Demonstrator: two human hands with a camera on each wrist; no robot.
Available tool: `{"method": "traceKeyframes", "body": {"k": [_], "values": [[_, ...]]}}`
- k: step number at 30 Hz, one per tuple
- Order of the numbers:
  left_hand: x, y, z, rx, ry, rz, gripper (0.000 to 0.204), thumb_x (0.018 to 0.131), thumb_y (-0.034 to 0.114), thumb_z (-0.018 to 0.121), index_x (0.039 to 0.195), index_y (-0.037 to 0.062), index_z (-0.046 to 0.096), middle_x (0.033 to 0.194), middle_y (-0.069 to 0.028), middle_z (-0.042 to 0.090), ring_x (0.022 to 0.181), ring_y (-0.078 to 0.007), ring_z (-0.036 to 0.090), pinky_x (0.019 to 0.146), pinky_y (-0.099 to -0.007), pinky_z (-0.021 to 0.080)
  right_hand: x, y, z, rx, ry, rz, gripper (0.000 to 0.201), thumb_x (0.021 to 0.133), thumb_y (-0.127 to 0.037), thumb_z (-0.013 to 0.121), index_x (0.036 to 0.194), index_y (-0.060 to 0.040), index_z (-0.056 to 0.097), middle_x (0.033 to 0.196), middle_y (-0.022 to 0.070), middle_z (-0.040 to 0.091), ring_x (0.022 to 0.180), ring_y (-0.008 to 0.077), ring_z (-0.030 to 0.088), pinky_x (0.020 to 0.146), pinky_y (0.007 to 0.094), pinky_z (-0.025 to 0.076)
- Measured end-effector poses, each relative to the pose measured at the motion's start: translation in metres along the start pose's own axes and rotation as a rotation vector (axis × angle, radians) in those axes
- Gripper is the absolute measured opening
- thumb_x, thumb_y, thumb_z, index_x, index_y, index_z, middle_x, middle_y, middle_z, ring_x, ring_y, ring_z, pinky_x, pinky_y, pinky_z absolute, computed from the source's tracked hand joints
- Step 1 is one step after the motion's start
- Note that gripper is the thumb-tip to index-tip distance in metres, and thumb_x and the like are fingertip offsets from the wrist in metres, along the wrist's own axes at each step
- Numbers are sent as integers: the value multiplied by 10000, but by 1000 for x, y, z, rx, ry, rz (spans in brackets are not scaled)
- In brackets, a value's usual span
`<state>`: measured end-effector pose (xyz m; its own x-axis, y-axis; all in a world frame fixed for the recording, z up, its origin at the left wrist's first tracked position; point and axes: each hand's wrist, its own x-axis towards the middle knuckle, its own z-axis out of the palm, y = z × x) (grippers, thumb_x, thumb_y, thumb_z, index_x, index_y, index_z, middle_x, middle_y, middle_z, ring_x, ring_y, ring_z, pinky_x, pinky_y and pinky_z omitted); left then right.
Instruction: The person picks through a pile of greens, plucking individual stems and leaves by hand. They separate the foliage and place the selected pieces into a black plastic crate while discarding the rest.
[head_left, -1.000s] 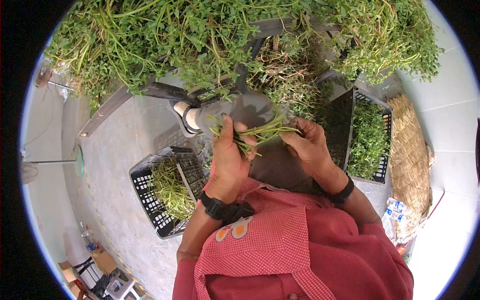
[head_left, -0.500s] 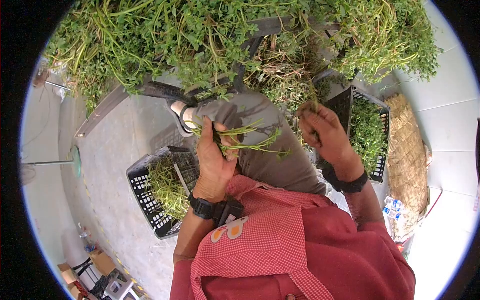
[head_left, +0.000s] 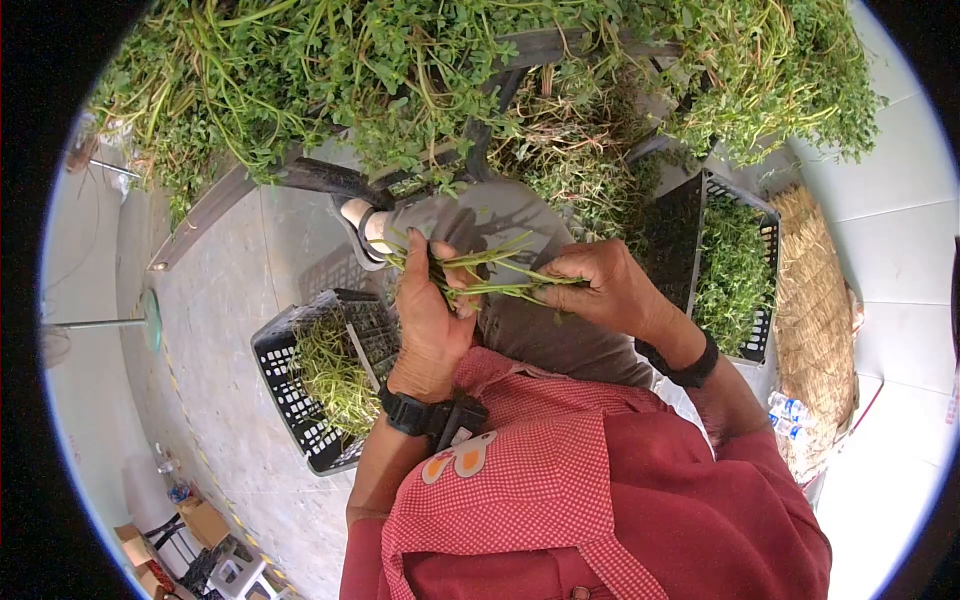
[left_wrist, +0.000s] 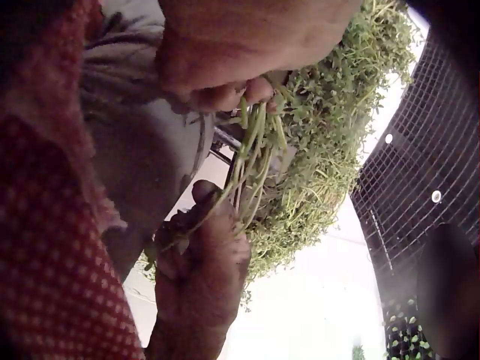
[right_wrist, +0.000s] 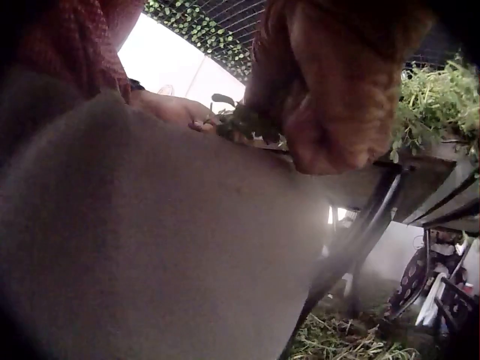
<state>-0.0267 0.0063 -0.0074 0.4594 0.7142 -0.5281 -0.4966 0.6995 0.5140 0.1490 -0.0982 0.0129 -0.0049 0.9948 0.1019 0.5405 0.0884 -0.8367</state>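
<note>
In the head view my left hand (head_left: 428, 325) grips a small bunch of green stems (head_left: 500, 288), thumb up, above the lap. Pinched between the thumb and fingers of my right hand (head_left: 612, 285) are the bunch's right-hand ends. The left wrist view shows the stems (left_wrist: 255, 161) stretching between both hands, the left one close to the camera. Dark leaves (right_wrist: 251, 124) stick out beside my right hand (right_wrist: 330, 97) in the right wrist view; its fingertips are mostly hidden there. A large heap of leafy greens (head_left: 300, 80) lies just beyond the hands.
A black crate (head_left: 275, 365) with pale trimmed stems (head_left: 340, 380) stands on the floor at left. Another black crate (head_left: 770, 280) at right holds leafy greens. Discarded stalks (head_left: 580, 130) pile under the table's dark frame (head_left: 325, 180). A rolled straw mat (head_left: 815, 330) leans by the wall.
My right hand pulls away from the bunch to the right, then comes back and pinches the stem ends again. The left hand shifts slightly left, still holding the stems.
</note>
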Motion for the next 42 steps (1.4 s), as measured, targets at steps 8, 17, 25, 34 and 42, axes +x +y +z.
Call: {"method": "traceKeyframes", "body": {"k": [8,17,25,34,42], "values": [[-10,-15,17,149,-108,134,436,940,401,451,630,95,480,484,-35,456,364,-132,402,331,-246,301,2,13,7,-84,330,133,137,725,-104,651,784,14,616,599,185,535,479,298,499,498,336,419],[-8,-16,16,106,-74,174,425,939,368,473,611,99,450,493,-24,428,385,-120,368,406,-260,328,-13,33,-2,168,277,160,118,755,-108,655,797,0,634,577,109,538,493,153,511,497,289,420],[-8,-21,13,66,-138,137,412,941,337,481,598,119,412,528,5,370,482,-115,348,448,-267,317,-15,8,-11,-311,166,112,200,783,-207,640,751,-10,624,541,133,480,474,136,455,469,362,372],[2,13,-17,-145,-107,103,398,956,395,404,654,139,444,477,32,313,367,-92,243,332,-235,237,-39,41,-61,849,453,519,180,852,-203,595,929,-41,596,717,18,577,516,82,467,448,237,350],[5,14,-14,-158,-64,-5,399,952,421,394,667,157,483,492,39,370,365,-84,276,319,-216,204,-24,11,-11,736,43,519,151,861,-92,552,991,-16,537,747,50,590,653,173,578,594,259,472]]}}
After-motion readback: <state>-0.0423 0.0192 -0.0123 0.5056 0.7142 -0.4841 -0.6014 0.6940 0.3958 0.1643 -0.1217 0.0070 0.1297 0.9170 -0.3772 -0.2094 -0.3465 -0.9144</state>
